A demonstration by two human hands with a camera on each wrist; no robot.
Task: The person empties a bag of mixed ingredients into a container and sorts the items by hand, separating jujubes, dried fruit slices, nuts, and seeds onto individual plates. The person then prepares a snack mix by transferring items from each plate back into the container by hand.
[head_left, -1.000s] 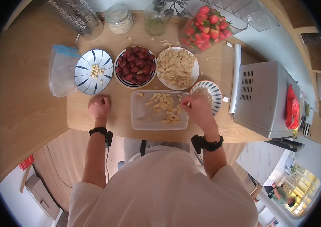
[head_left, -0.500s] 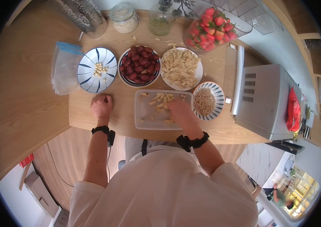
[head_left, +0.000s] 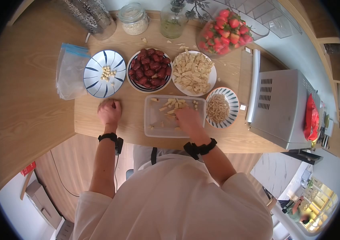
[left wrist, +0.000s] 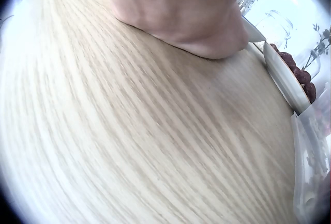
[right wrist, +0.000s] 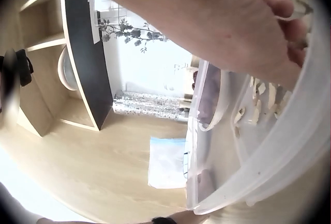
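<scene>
My right hand (head_left: 189,121) reaches into a clear rectangular plastic box (head_left: 150,130) holding pale yellowish slices (head_left: 175,103). In the right wrist view its curled fingers (right wrist: 282,5) pinch a pale slice (right wrist: 300,9). A few small round cream pieces lie at the box's far right corner. To the box's left, my left hand (head_left: 110,112) rests on the wooden table, fingers loosely curled, holding nothing. Behind the box stand a bowl of red dates (head_left: 150,68) and a white plate (head_left: 213,78) heaped with pale slices. Right of it is a striped bowl (head_left: 234,105) of thin tan pieces.
A blue-striped plate (head_left: 94,86) with small cream seeds stands at left, beside clear zip bags (head_left: 68,76). At the back are a glass jar (head_left: 133,20), a glass vase (head_left: 172,26) and a container of strawberries (head_left: 226,30). A grey appliance (head_left: 278,108) borders the right side.
My right hand has moved left from beside the striped bowl to the slices in the box, uncovering that bowl. The left hand stays on the table. The head view has shifted slightly.
</scene>
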